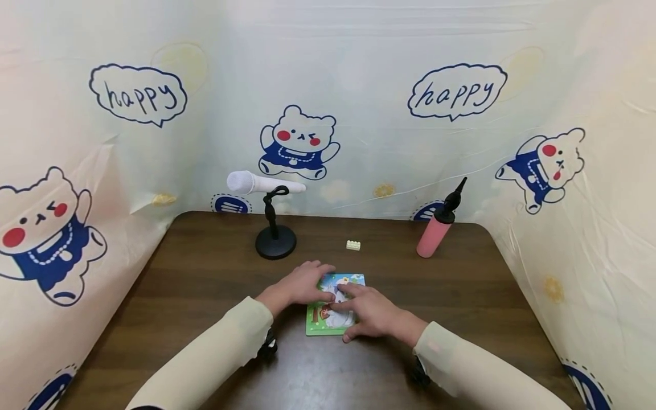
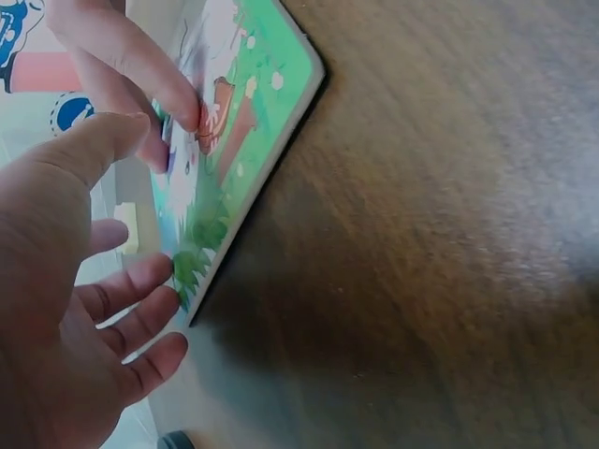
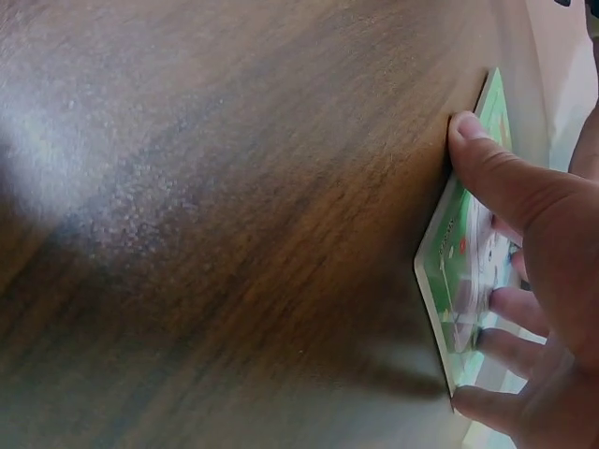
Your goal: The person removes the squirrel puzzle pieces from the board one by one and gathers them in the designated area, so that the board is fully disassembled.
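Observation:
A small picture board (image 1: 319,322) with a green border and a cartoon scene lies flat on the dark wooden table (image 1: 205,273), near its middle. My left hand (image 1: 302,285) rests on the board's far left corner with its fingers loosely spread. My right hand (image 1: 374,312) lies on the right half, its fingers straight and pressing the picture. In the left wrist view the board (image 2: 257,112) shows beside my left hand (image 2: 75,309), with the right hand's fingers (image 2: 126,61) on the picture. In the right wrist view my right hand (image 3: 538,224) has its thumb against the edge of the board (image 3: 457,257).
Behind the board stand a white microphone (image 1: 263,183) on a black round-based stand (image 1: 275,244), a small cream brick (image 1: 353,245) and a pink pump bottle (image 1: 434,233) with a black nozzle. A cartoon-print cloth (image 1: 461,97) walls the table on three sides.

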The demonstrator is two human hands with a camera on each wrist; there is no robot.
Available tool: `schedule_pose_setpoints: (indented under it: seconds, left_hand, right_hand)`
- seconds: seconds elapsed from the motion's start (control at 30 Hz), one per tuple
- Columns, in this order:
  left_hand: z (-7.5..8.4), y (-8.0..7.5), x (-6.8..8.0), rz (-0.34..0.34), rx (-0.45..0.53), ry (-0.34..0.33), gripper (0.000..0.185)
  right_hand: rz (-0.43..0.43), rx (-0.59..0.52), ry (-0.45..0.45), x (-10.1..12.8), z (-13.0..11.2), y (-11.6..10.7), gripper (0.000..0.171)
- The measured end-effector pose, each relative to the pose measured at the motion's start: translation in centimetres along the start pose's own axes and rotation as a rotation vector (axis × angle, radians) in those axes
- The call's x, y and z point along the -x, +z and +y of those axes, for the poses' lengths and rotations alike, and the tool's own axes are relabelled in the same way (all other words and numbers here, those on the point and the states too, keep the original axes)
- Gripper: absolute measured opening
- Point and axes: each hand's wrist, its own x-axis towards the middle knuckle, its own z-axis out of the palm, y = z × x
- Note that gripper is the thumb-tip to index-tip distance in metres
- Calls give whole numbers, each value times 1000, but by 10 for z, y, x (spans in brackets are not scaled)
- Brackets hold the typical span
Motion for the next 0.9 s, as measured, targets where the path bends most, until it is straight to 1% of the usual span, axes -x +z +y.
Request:
schedule_pose_setpoints:
  seconds: [0.2,0.3,0.53,0.77,0.9]
  left_hand:
    - [2,-2,-4,-12,-49,-38,71]
    - [3,-2,-6,-13,-66,-44,70]
    - [5,0,-9,3,-48,-12,70]
    - [5,1,-12,15,-48,-18,64]
    - [3,2,-14,13,-24,-23,62]
  right_hand:
    - [-14,27,0,0,-3,-3,76]
    - [-18,35,4,0,-4,-3,75]
    - [-39,12,26,-1,-3,-3,76]
    - [-45,0,29,-2,-4,-4,76]
    - [-45,8,36,-3,-5,-4,76]
